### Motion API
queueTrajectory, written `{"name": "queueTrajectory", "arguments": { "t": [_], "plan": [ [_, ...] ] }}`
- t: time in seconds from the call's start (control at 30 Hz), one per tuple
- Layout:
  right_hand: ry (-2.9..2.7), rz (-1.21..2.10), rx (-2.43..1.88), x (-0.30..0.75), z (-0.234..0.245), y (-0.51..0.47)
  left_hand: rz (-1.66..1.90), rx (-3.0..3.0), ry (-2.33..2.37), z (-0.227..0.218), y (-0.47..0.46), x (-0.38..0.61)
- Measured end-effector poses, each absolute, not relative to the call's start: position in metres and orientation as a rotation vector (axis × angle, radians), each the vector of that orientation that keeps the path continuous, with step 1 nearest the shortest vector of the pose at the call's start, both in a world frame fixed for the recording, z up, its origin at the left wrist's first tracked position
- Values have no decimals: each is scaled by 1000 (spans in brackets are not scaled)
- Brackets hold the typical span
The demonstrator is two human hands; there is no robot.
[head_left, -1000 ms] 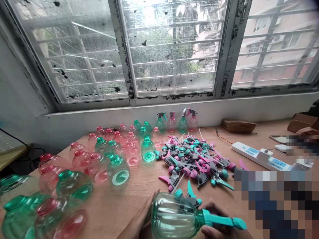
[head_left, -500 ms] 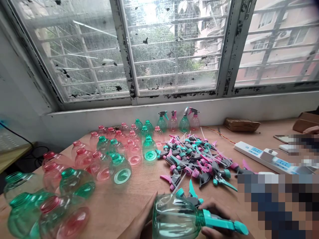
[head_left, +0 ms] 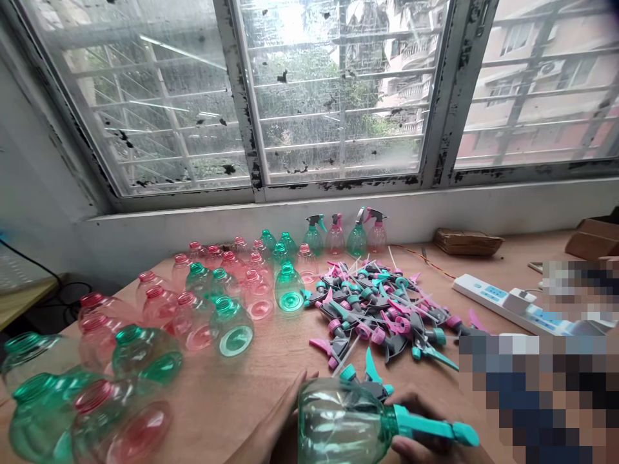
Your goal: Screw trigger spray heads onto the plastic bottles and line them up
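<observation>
Green bottle (head_left: 341, 422) is lying on its side at the near edge of the table (head_left: 271, 361), base toward the left, neck toward the right, held just above the wood. Left hand (head_left: 275, 425) is cupping the bottle's base, fingers spread along its left flank, touching it. Right hand (head_left: 420, 428) is wrapping around the neck end, fingers closed on the teal sprayer (head_left: 430, 428) fitted there; the nozzle is pointing right. Whether the collar is fully seated cannot be told.

Just beyond the bottle, two loose teal sprayers are lying on the table. Farther off, centre, a heap of sprayers (head_left: 382, 309), pink, teal and grey, is sprawling, dip tubes sticking out. To the left, open bottles (head_left: 203, 309), pink and green, are standing packed close in a band running from the near left edge toward the far wall. At the far side, under the window (head_left: 333, 96), four finished bottles (head_left: 345, 235) are standing in a row with sprayers on. To the right, a white power strip (head_left: 503, 299) is lying; beyond it a flat brown packet (head_left: 467, 241) is sitting near the wall.
</observation>
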State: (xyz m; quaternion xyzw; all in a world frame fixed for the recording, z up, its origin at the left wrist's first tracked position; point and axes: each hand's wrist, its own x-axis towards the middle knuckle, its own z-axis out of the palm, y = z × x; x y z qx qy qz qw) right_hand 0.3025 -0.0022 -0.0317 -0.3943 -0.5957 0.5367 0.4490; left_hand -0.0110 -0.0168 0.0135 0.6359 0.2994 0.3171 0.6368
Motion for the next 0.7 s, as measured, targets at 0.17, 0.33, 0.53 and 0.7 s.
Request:
{"name": "queueTrajectory", "arguments": {
  "t": [0.17,0.33,0.53,0.7],
  "plan": [
    [-1520,1361,-948,306,-30,0,730,1485,744,14,-19,-13],
    [-1516,1357,-968,304,-27,0,709,1474,762,12,-18,-19],
    [-1587,1376,-947,307,-23,2,757,1478,703,8,-16,-14],
    [-1635,1358,-966,309,-22,2,761,1464,666,3,-15,-14]
  ]
}}
